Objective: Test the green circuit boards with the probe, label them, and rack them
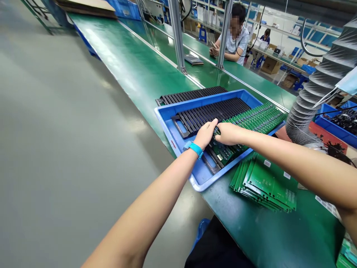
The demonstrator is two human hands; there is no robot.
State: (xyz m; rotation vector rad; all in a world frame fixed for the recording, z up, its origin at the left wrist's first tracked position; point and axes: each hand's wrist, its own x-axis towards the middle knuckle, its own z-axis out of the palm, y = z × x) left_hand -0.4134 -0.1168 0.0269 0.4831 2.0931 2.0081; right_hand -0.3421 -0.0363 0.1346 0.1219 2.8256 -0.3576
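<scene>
Both of my hands meet over a blue tray (178, 106) on the green bench. Inside the tray, a black slotted rack (206, 115) holds a row of green circuit boards (258, 117) standing on edge. My left hand (205, 134), with a turquoise band at its wrist, is closed at the upper edge of the nearest circuit board (223, 150). Close beside it, my right hand (229, 134) has its fingers curled on the same board's top edge. The fingertips of both hands are partly hidden. A fanned stack of circuit boards (269, 182) lies on the bench below my right forearm.
Behind the tray lies another black rack (195, 95). A ribbed grey duct (315, 85) hangs at the right, near a blue bin (338, 128) of dark parts. Metal posts (177, 37) rise from the bench. Across it sits a person (237, 39). A notebook (193, 59) lies farther back.
</scene>
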